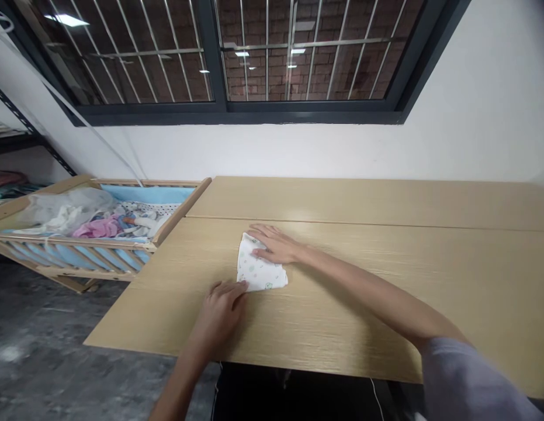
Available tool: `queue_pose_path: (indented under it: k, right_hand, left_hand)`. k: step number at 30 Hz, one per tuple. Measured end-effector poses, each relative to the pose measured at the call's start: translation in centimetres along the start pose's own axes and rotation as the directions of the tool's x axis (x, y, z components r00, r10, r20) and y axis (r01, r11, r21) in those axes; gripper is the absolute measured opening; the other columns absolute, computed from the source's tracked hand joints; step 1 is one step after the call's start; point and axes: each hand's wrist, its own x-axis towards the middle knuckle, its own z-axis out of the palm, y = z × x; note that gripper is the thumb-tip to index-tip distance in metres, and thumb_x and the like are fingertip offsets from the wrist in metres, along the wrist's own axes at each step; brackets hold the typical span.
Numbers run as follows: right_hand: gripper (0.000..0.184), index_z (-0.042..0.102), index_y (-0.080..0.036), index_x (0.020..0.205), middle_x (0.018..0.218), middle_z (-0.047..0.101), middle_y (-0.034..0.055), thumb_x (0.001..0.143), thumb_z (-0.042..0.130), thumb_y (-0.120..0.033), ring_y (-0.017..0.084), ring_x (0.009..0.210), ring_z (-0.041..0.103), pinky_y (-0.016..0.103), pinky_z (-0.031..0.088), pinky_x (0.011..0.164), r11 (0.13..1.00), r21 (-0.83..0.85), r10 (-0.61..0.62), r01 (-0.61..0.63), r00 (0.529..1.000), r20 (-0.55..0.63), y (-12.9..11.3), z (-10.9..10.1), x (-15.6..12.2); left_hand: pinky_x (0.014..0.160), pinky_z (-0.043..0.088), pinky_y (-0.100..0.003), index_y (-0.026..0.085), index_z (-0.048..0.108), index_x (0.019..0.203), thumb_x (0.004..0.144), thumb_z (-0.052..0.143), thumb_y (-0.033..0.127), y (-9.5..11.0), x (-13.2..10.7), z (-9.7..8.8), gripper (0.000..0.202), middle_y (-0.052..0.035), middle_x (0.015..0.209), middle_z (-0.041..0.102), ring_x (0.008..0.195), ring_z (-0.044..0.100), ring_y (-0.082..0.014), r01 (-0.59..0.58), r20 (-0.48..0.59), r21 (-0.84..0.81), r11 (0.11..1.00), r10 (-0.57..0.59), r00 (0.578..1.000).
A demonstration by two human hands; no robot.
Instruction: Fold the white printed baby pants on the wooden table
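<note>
A white cloth (258, 272) with small scattered prints, a green motif near its lower edge, lies flat on the pale wooden table (363, 310), its shape roughly a wedge with a slightly wavy right side. The hands are apart: the right hand (276, 242) is spread over the cloth's upper part, the left hand (223, 307) at its lower left corner, though whether thumb and fingers pinch it I cannot tell. The tabletop runs wide to the right; its slanting left edge is nearer, with a wooden crib (204, 190) beyond. The right hand hides some print, the frame cuts off the left forearm, and the crib's heaped fabrics (99, 227) blur together.
</note>
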Motion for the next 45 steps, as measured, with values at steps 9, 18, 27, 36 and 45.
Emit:
queue_pose_path:
  k: [9, 18, 27, 36, 45]
  right_hand:
    - [0.03, 0.062, -0.018, 0.121, 0.115, 0.063, 0.0123, 0.101, 0.051, -0.037, 0.027, 0.109, 0.057, 0.045, 0.045, 0.095, 0.994, 0.003, 0.108, -0.108, 0.994, -0.015, -5.9, 0.8, -9.6]
    - [0.021, 0.063, -0.021, 0.108, 0.105, 0.068, 0.0087, 0.102, 0.044, -0.028, 0.023, 0.097, 0.062, 0.041, 0.048, 0.088, 0.908, 0.298, 0.309, -0.294, 0.951, -0.003, -7.9, -2.7, -11.0]
    - [0.023, 0.057, -0.018, 0.114, 0.102, 0.069, 0.007, 0.094, 0.052, -0.027, 0.02, 0.085, 0.062, 0.033, 0.048, 0.078, 0.783, 0.438, 0.568, -0.442, 0.795, -0.214, 0.2, 0.3, -4.4]
    - [0.054, 0.041, -0.012, 0.149, 0.152, 0.045, 0.0205, 0.099, 0.041, -0.032, 0.031, 0.143, 0.038, 0.05, 0.029, 0.117, 0.982, -0.066, 0.159, -0.18, 0.958, -0.24, -2.3, 0.6, -4.8]
    - [0.077, 0.02, -0.012, 0.161, 0.165, 0.023, 0.0166, 0.101, 0.036, -0.057, 0.029, 0.154, 0.018, 0.047, 0.013, 0.126, 0.987, -0.095, 0.131, -0.129, 0.991, 0.009, -1.1, 2.4, -6.3]
  left_hand:
    - [0.097, 0.043, -0.048, 0.02, 0.07, 0.102, 0.102, 0.044, 0.023, -1.8, 1.1, -1.5, 0.026, -0.0067, 0.108, 0.076, 0.099, 0.068, -0.0256, -0.185, -0.025, 0.114, 0.976, 0.189, 0.982]
    - [0.093, 0.039, -0.042, 0.021, 0.057, 0.092, 0.104, 0.035, 0.03, 1.2, 2.6, -4.2, 0.026, -0.0039, 0.093, 0.067, 0.092, 0.061, -0.0227, -0.153, 0.033, 0.053, 0.987, 0.152, 0.988]
    - [0.09, 0.046, -0.043, 0.014, 0.063, 0.099, 0.099, 0.035, 0.02, -0.1, 12.3, -1.1, 0.029, -0.0182, 0.104, 0.071, 0.102, 0.065, -0.0309, 0.173, -0.013, 0.218, 0.96, -0.175, 0.985]
    - [0.117, 0.035, -0.048, 0.007, 0.027, 0.153, 0.104, 0.026, 0.043, 1.5, 10.3, 2.2, 0.061, -0.023, 0.158, 0.038, 0.148, 0.035, -0.0294, -0.058, -0.102, 0.048, 0.997, 0.062, 0.993]
    - [0.122, 0.022, -0.057, -0.002, 0.018, 0.155, 0.102, 0.023, 0.058, -0.2, 8.5, 5.7, 0.08, -0.0305, 0.162, 0.022, 0.154, 0.013, -0.0351, -0.125, 0.073, 0.109, 0.986, 0.117, 0.99]
